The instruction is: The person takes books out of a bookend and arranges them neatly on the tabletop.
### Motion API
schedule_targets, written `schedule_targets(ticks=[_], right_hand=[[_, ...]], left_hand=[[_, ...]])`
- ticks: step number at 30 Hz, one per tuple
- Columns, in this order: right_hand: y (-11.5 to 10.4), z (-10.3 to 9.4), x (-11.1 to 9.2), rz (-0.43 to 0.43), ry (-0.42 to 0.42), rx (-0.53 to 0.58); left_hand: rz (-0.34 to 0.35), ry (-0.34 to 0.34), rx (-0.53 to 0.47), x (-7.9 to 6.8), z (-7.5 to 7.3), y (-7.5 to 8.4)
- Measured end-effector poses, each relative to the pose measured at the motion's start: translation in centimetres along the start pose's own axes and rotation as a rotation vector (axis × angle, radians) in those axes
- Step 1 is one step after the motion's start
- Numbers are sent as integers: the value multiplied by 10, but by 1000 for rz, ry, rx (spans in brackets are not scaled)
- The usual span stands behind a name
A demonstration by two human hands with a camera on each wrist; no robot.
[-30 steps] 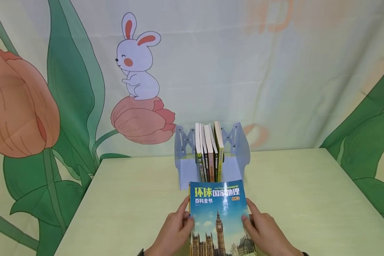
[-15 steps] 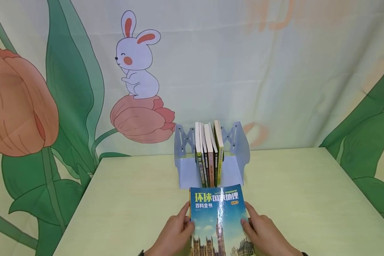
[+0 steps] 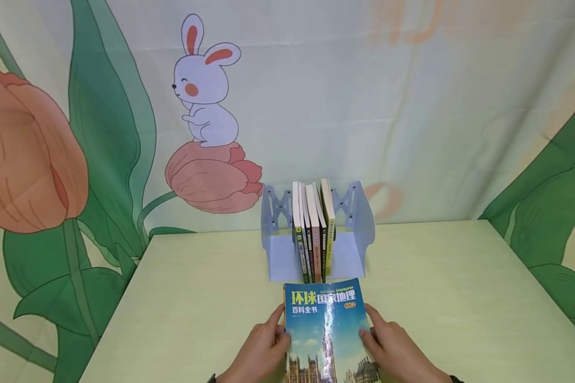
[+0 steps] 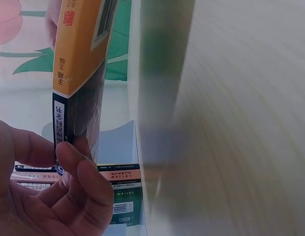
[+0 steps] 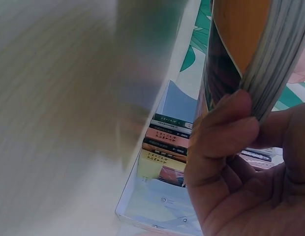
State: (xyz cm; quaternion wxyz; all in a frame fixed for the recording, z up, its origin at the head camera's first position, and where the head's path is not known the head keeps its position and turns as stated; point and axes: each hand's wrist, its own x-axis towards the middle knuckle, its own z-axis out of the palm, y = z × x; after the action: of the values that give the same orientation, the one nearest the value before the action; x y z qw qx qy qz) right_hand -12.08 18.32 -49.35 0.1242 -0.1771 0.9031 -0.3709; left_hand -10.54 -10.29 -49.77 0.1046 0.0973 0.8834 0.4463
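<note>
Both hands hold one blue-covered book (image 3: 311,330) with a clock tower and large Chinese lettering on its front. The left hand (image 3: 261,346) grips its left edge, thumb on the cover. On the opposite edge, the right hand (image 3: 395,346) pinches it the same way. The left wrist view shows the book's orange and black spine (image 4: 69,64) between thumb and curled fingers. Page edges (image 5: 278,54) face the right hand in the right wrist view. The book's lower part runs out of the head view. Just beyond its top edge stands a pale blue book rack (image 3: 347,255).
Several upright books (image 3: 313,234) stand in the middle of the rack, with gaps on either side. The rack sits toward the back of a pale yellow-green table (image 3: 196,308). Behind hangs a curtain (image 3: 316,106) printed with a rabbit and tulips.
The held book and both hands have drawn slightly down in the head view, away from the rack. More of the lower spines of the racked books shows. Both hands keep their hold.
</note>
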Motion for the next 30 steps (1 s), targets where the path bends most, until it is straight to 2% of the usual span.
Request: schedule_targets(ticks=[5, 13, 21, 30], right_hand=[[3, 2, 1, 4, -16, 18], [6, 6, 1, 50, -64, 88], [10, 6, 4, 28, -55, 34], [10, 6, 2, 33, -51, 39]], left_hand=[[25, 5, 18, 1, 1, -3], [17, -17, 15, 1, 4, -9], [24, -16, 23, 2, 5, -11], [39, 5, 17, 1, 6, -10]])
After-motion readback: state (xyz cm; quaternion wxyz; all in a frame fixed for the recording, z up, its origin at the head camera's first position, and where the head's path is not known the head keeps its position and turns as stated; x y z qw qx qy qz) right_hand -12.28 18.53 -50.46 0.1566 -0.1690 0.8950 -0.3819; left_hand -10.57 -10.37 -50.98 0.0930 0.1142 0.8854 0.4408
